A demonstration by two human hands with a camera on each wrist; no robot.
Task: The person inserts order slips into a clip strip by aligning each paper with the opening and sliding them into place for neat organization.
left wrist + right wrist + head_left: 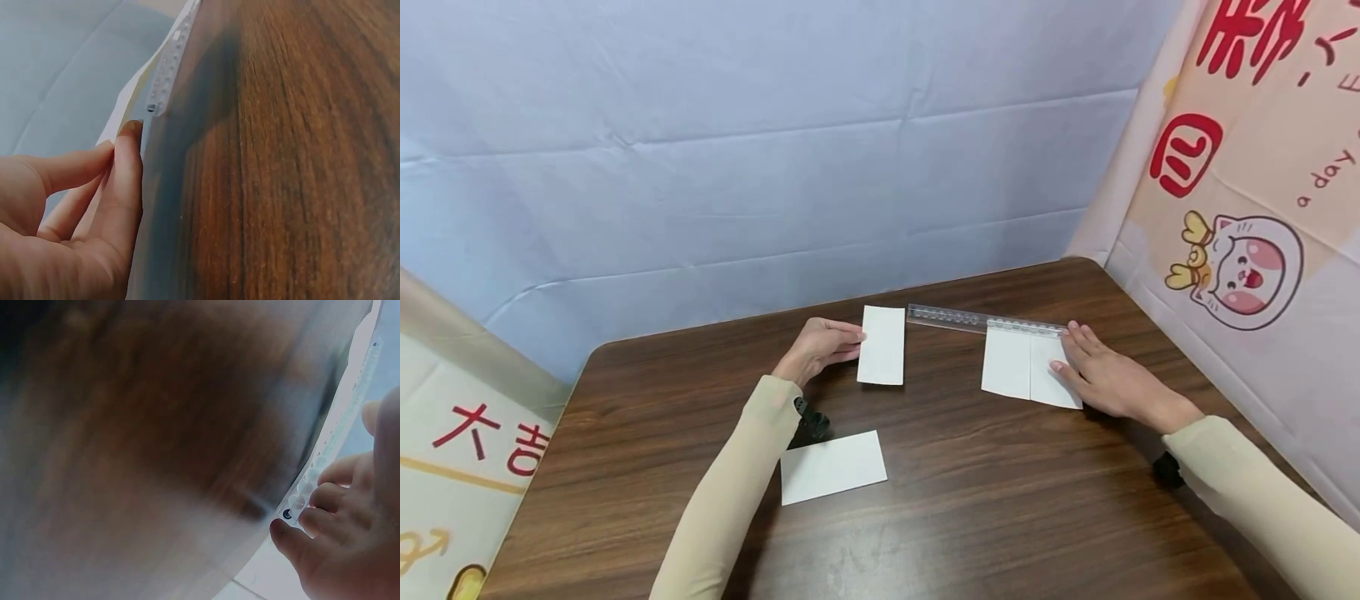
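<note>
My left hand (pixel 822 348) pinches a small rectangular white paper (pixel 882 346) by its left edge, thumb on one side and fingers on the other. In the left wrist view the paper (pixel 125 103) is seen nearly edge-on, tilted off the tabletop. My right hand (pixel 1108 375) lies with fingers extended over the right side of two white paper pieces (pixel 1007 362) set side by side. Its fingertips touch the right end of a clear plastic ruler (pixel 951 316). That ruler lies across the top edge of those pieces; its left end reaches close to the pinched paper.
Another white rectangular paper (pixel 835 468) lies on the brown wood-grain table (pixel 970 500), below my left wrist. A pale blue cloth (pixel 737 167) hangs behind the table. At the right hangs a printed cloth (pixel 1247 258) with a cartoon figure.
</note>
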